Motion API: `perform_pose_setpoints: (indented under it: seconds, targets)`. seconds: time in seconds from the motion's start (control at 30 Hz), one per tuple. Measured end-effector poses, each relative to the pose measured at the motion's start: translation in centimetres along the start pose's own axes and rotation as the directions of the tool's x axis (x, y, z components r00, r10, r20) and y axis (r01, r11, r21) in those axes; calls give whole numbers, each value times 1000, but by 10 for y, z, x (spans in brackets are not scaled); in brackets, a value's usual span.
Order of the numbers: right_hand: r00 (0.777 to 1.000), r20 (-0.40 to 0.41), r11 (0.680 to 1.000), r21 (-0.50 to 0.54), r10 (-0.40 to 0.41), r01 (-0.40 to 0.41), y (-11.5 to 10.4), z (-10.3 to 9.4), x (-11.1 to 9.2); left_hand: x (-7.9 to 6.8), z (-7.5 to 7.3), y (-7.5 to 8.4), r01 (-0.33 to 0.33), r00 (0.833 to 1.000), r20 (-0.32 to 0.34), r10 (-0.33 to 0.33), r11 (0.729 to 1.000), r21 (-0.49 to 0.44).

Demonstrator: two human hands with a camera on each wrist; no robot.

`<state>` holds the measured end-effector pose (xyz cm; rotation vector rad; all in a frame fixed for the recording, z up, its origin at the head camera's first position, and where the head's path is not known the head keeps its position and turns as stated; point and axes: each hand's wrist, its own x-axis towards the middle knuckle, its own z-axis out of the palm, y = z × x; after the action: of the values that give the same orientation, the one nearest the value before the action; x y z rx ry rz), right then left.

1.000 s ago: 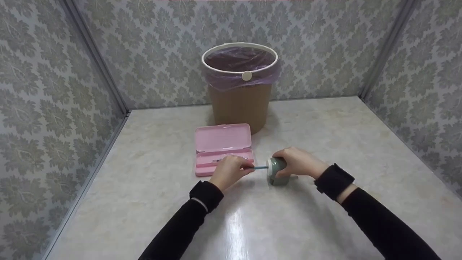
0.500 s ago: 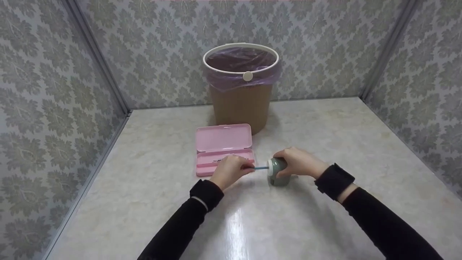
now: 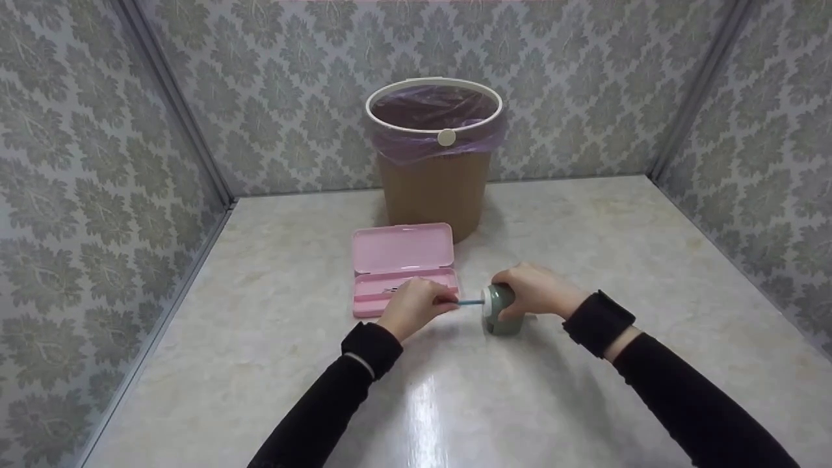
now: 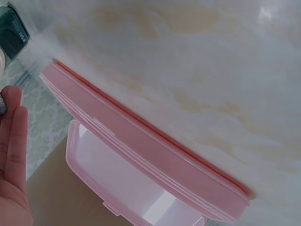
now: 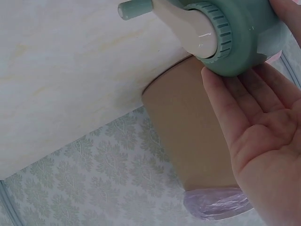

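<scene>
My left hand (image 3: pixel 415 307) pinches a thin blue pencil (image 3: pixel 470 301) between thumb and fingers. The pencil lies level, its far end at the pale face of a green pencil sharpener (image 3: pixel 504 324) standing on the table; how deep it goes in is hidden. Around the sharpener's body curls my right hand (image 3: pixel 537 290), gripping it from above and the right. The right wrist view shows the sharpener's cream crank arm (image 5: pixel 190 30) with a green knob (image 5: pixel 135 9). Just behind my left hand lies a pink pencil case (image 3: pixel 403 248), lid raised, with small items inside partly hidden.
A brown bin (image 3: pixel 432 188) with a purple liner (image 3: pixel 416 146) and a cream rim ring stands behind the pencil case. Patterned wall panels (image 3: pixel 299 97) enclose the pale marbled table (image 3: pixel 273 273) at the back and both sides.
My right hand and wrist have shifted very slightly to the left and up on the sharpener. The left hand, pencil and sharpener stay in almost the same place.
</scene>
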<state>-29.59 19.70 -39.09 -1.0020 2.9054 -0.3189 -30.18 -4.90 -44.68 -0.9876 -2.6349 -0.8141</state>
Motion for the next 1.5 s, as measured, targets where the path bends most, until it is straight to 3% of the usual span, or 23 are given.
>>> perform_pose_setpoints:
  seconds: [1.5]
  targets:
    - [997,65,999,-16,42,-41,-3,-1,8,-8,-11,-7,32,999,39,-30,998,-55]
